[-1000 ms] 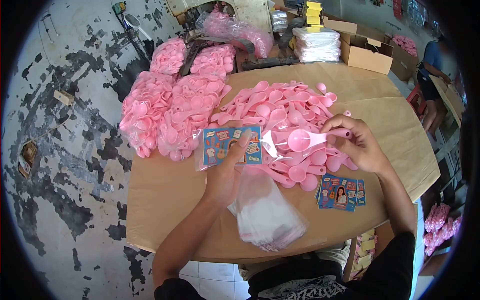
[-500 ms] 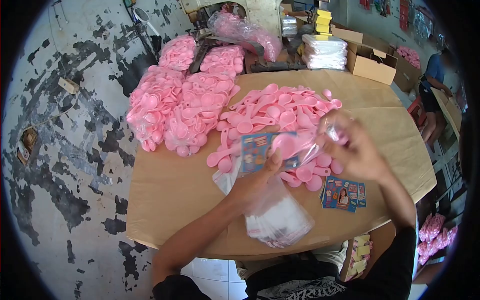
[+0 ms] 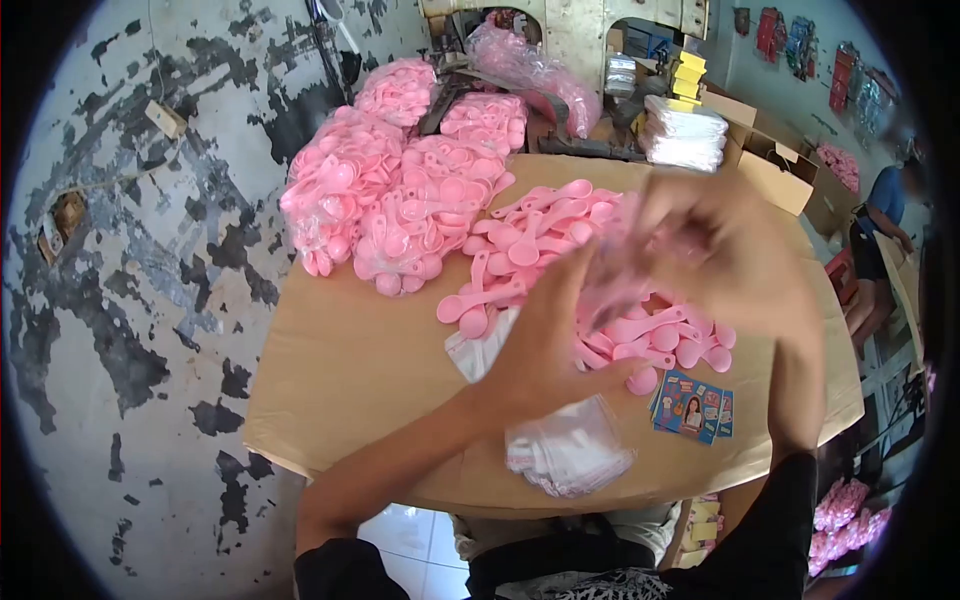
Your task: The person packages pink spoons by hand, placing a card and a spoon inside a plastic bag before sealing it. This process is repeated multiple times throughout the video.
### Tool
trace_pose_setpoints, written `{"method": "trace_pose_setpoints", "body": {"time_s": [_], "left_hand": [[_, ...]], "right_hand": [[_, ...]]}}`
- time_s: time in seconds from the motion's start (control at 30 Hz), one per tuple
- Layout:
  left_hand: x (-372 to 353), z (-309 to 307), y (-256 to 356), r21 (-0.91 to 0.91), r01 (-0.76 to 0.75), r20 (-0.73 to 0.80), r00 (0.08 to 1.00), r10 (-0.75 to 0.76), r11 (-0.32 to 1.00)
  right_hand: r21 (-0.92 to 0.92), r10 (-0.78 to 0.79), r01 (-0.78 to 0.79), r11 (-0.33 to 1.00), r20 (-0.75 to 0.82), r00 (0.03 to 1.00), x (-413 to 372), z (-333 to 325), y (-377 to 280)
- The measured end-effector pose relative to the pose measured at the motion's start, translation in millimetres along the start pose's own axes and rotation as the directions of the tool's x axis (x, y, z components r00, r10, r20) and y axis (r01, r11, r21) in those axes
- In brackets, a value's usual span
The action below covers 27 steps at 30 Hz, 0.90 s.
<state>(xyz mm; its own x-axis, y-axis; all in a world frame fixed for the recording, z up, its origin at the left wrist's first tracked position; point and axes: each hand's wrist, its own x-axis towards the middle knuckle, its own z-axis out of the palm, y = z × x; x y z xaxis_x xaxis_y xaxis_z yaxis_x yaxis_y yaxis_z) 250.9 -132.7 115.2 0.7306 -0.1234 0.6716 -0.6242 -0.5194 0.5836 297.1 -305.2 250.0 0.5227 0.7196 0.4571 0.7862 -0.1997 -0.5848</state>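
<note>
My left hand point(image 3: 550, 345) is over the middle of the table, thumb spread away from its fingers. Beside those fingers a blurred clear plastic bag point(image 3: 612, 285) with something pink and a bluish card in it hangs tilted. My right hand point(image 3: 735, 255), smeared by motion, has its fingers curled at the upper end of that bag. Under both hands spreads a heap of loose pink measuring spoons point(image 3: 525, 250). A stack of clear plastic bags point(image 3: 570, 450) lies nearest me, and blue printed cards point(image 3: 692, 408) lie to its right.
Large clear bags full of pink spoons point(image 3: 425, 205) stand at the table's back left. Packs of plastic bags point(image 3: 685, 135) and an open cardboard box point(image 3: 775, 175) are behind the brown-covered table point(image 3: 340, 370). Another person point(image 3: 885, 210) is at far right. A peeling wall borders the left.
My left hand's thumb has come off the bag and its fingers have spread. The bag with the spoon and card has turned and moved up right. The view has shifted slightly.
</note>
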Motion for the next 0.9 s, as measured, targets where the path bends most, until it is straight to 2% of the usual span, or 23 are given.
{"method": "trace_pose_setpoints", "body": {"time_s": [0.03,0.07,0.1,0.13,0.17,0.2,0.23,0.27,0.3,0.4,0.43,0.47,0.53,0.57,0.6,0.67,0.7,0.73,0.77,0.8,0.83,0.9], "left_hand": [[-6,3,3,-0.124,0.141,0.122,0.984,-0.126,0.982],[-11,4,5,-0.220,0.294,0.256,0.937,-0.236,0.930],[-14,7,3,-0.293,0.340,0.269,0.926,-0.264,0.894],[-17,10,-1,-0.364,0.385,0.282,0.913,-0.294,0.848],[-17,11,-4,-0.435,0.428,0.296,0.899,-0.323,0.792],[-15,8,-2,-0.495,0.486,0.384,0.866,-0.320,0.720],[-12,4,3,-0.547,0.545,0.472,0.828,-0.303,0.636],[-8,2,6,-0.584,0.603,0.557,0.785,-0.272,0.544],[-7,0,7,-0.533,0.659,0.629,0.728,-0.271,0.531],[0,-14,7,-0.429,0.605,0.646,0.725,-0.241,0.670],[0,-14,5,-0.454,0.605,0.590,0.754,-0.288,0.654],[2,-15,7,-0.474,0.622,0.596,0.748,-0.293,0.623],[9,-19,14,-0.514,0.649,0.610,0.736,-0.292,0.561],[5,-18,8,-0.461,0.609,0.606,0.747,-0.272,0.645],[4,-16,9,-0.456,0.586,0.547,0.778,-0.308,0.670],[2,-14,13,-0.437,0.538,0.410,0.832,-0.373,0.721],[5,-8,12,-0.613,0.548,0.355,0.835,-0.421,0.569],[7,-9,7,-0.620,0.552,0.329,0.828,-0.453,0.557],[8,-12,0,-0.629,0.554,0.302,0.821,-0.485,0.545],[9,-14,-3,-0.638,0.554,0.274,0.813,-0.514,0.535],[10,-13,-1,-0.612,0.558,0.236,0.805,-0.544,0.561],[7,-11,-5,-0.568,0.542,0.210,0.823,-0.527,0.620]], "right_hand": [[-0.098,0.064,-0.054,0.994,0.105,0.992,-1,6,-10],[-0.114,0.024,-0.014,0.993,0.084,0.996,-2,9,-9],[-0.132,-0.017,0.025,0.991,0.062,0.998,-3,11,-8],[-0.086,-0.162,0.155,0.984,-0.085,0.983,-2,17,3],[-0.103,-0.226,0.211,0.972,-0.156,0.962,-2,21,12],[-0.129,-0.287,0.263,0.956,-0.226,0.931,-2,25,21],[-0.201,-0.278,0.235,0.951,-0.220,0.935,-4,28,29],[-0.120,-0.137,0.123,0.985,-0.115,0.984,-7,22,32],[-0.068,0.009,-0.009,0.998,-0.005,1.000,-10,16,36],[0.051,0.105,-0.109,0.993,0.080,0.991,-13,7,51],[-0.014,-0.039,0.039,0.999,0.001,0.999,-12,9,58],[-0.091,-0.181,0.174,0.981,-0.070,0.981,-11,14,65],[-0.023,-0.190,0.189,0.982,-0.056,0.980,-12,14,70],[0.130,-0.069,0.064,0.989,0.036,0.997,-12,11,71],[0.270,0.032,-0.071,0.960,0.146,0.989,-12,10,70],[0.149,0.060,-0.078,0.986,0.121,0.991,-12,8,60],[0.073,0.087,-0.097,0.993,0.129,0.988,-13,6,55],[-0.005,0.113,-0.113,0.994,0.136,0.984,-13,6,53],[-0.155,-0.029,0.029,0.987,0.000,1.000,-13,11,58],[-0.319,-0.191,0.147,0.936,-0.112,0.975,-12,21,68],[-0.486,-0.363,0.232,0.843,-0.193,0.912,-11,26,72],[-0.468,-0.422,0.328,0.820,-0.107,0.900,-10,28,72]]}}
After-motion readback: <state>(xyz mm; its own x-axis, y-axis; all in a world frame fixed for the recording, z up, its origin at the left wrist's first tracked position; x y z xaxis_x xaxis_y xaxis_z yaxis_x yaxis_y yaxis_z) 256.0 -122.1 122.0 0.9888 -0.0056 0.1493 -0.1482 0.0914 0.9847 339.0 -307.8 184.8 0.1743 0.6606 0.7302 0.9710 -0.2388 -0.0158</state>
